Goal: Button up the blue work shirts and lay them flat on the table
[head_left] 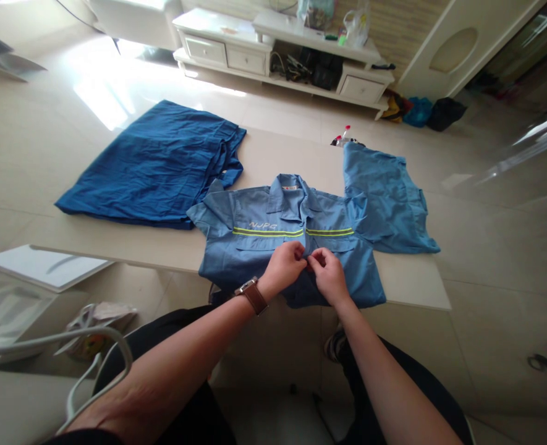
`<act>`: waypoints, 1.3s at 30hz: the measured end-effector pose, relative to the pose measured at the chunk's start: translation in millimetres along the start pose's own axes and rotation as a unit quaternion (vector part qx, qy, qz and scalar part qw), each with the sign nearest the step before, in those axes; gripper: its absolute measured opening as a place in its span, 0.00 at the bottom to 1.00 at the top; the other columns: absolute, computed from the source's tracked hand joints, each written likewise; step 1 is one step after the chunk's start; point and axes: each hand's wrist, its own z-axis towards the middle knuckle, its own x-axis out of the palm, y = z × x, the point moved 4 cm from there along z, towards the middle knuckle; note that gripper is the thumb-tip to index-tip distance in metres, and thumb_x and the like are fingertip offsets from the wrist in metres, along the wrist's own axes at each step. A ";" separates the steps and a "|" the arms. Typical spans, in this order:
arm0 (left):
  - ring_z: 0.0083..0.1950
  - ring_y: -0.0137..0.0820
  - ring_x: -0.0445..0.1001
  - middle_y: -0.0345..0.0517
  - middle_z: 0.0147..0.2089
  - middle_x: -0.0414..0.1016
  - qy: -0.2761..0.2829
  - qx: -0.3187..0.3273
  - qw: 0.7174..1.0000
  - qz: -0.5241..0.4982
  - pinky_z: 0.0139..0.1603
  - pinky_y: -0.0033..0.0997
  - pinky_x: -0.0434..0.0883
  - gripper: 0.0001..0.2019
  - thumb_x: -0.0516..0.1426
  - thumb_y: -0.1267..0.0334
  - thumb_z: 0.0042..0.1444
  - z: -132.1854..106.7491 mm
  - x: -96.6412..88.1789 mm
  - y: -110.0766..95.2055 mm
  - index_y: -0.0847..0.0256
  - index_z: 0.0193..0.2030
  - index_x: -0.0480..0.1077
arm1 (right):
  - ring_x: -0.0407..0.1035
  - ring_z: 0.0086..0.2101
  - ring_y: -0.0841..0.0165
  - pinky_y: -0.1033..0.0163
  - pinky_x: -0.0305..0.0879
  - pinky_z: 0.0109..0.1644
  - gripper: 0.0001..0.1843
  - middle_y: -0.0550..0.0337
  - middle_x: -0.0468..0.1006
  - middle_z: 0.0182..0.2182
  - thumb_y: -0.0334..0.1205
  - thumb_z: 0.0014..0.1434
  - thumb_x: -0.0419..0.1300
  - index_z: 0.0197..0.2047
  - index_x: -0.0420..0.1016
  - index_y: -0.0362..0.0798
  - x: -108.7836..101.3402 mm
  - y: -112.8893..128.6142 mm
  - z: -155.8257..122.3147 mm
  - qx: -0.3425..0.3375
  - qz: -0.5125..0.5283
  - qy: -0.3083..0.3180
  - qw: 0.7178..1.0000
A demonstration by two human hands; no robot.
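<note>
Head view: a folded dark blue garment covers the table's left end. Mid-table, across the near edge, lies the light blue shirt, likely light, soft and limp, best held by the front placket. There the left hand and right hand pinch cloth, fingertips nearly meeting. Another blue garment overhangs the right edge. Beyond the near-left corner, a plastic bag has unclear contents; past the far edge, the white cabinet shelves dark items.
</note>
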 end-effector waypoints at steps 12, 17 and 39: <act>0.35 0.38 0.75 0.48 0.31 0.77 0.078 0.054 0.973 0.208 0.38 0.33 0.66 0.09 0.57 0.74 0.52 -9.6 1.8 1.1 0.59 0.32 0.77 | 0.69 0.27 0.66 0.62 0.67 0.30 0.24 0.63 0.73 0.23 0.64 0.47 0.67 0.27 0.70 0.51 8.5 -24.2 6.1 0.124 0.064 0.020 0.990; 0.32 0.36 0.72 0.48 0.28 0.77 0.145 0.103 0.961 0.213 0.36 0.33 0.64 0.09 0.56 0.76 0.48 -21.4 11.0 -5.0 0.59 0.26 0.75 | 0.74 0.34 0.62 0.57 0.71 0.42 0.25 0.57 0.79 0.32 0.59 0.46 0.70 0.38 0.74 0.49 3.4 -21.7 7.9 0.063 0.030 -0.035 0.997; 0.47 0.39 0.78 0.49 0.45 0.81 0.003 -0.019 0.988 0.154 0.48 0.34 0.70 0.05 0.62 0.67 0.62 40.3 28.7 41.6 0.59 0.44 0.75 | 0.73 0.30 0.61 0.60 0.68 0.32 0.24 0.53 0.81 0.28 0.59 0.51 0.63 0.36 0.79 0.45 -4.5 -27.1 7.4 0.039 -0.006 -0.094 0.995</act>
